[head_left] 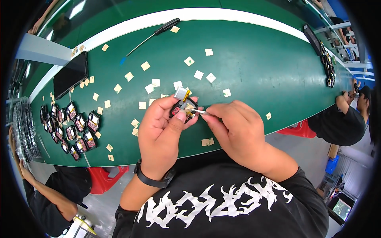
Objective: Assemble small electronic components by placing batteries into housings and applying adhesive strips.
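Between the thumb and fingers of my left hand is a small black device housing, its inside facing up. A silver battery cell with yellow tape stands out at the housing's far edge. My right hand pinches a thin metal tool, apparently tweezers, whose tip reaches into the housing. My left thumb rests on the housing's near side and hides part of the inside. Several pale square stickers lie on the green table around both hands, one of them a sticker beyond my right hand.
Several similar open housings are grouped at the left, near a dark flat tablet-like object. A black-handled screwdriver lies at the far side. More dark parts sit far right. Co-workers are on both sides, by red stools.
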Action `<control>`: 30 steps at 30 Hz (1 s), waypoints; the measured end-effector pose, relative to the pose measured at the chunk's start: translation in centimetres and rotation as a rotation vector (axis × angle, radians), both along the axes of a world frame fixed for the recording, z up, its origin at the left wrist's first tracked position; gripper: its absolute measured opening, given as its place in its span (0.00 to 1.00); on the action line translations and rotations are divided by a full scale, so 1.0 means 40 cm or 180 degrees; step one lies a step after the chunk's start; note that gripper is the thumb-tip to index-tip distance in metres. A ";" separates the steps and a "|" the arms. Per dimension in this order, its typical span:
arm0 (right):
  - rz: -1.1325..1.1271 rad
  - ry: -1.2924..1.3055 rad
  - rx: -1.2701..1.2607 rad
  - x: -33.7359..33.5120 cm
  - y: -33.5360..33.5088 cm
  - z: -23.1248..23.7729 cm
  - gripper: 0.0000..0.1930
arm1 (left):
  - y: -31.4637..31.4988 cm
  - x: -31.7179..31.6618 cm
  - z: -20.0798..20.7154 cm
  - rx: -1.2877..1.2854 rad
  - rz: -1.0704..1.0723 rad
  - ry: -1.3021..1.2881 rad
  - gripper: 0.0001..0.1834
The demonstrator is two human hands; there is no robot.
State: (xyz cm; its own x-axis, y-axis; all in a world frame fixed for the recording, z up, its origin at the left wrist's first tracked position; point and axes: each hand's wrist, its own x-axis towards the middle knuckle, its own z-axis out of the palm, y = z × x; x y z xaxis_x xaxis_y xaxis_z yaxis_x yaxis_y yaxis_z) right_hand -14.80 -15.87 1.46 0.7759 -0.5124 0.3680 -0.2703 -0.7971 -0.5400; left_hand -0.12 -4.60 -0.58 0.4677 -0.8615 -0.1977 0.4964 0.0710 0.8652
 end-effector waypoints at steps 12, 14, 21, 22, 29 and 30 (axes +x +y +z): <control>0.0119 0.0054 0.1942 0.073 -0.072 0.059 0.13 | -0.005 -0.019 0.008 0.0135 0.0071 -0.0245 0.19; 0.0477 -0.0090 0.1351 0.079 -0.079 0.035 0.10 | -0.007 -0.021 0.010 0.0041 0.0128 -0.0321 0.17; 0.0009 0.0185 0.2742 0.029 -0.042 0.044 0.06 | -0.007 -0.016 0.007 -0.0001 0.0201 -0.0361 0.15; -0.0082 0.0007 0.2938 0.030 -0.031 0.039 0.04 | -0.007 -0.017 0.006 -0.0072 0.0217 -0.0429 0.15; 0.0040 -0.0149 0.1978 0.047 -0.022 0.019 0.06 | -0.001 -0.011 -0.008 -0.0181 0.0081 -0.0827 0.15; -0.0014 -0.0113 0.1946 0.046 -0.025 0.022 0.06 | -0.002 -0.013 -0.009 -0.0187 0.0073 -0.0724 0.16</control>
State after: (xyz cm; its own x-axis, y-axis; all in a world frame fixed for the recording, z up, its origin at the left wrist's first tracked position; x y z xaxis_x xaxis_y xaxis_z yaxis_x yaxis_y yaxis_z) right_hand -12.96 -16.87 2.33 0.7660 -0.6420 0.0319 -0.2463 -0.3389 -0.9080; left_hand -0.63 -4.69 -0.94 0.5140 -0.8571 -0.0348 0.2870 0.1335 0.9486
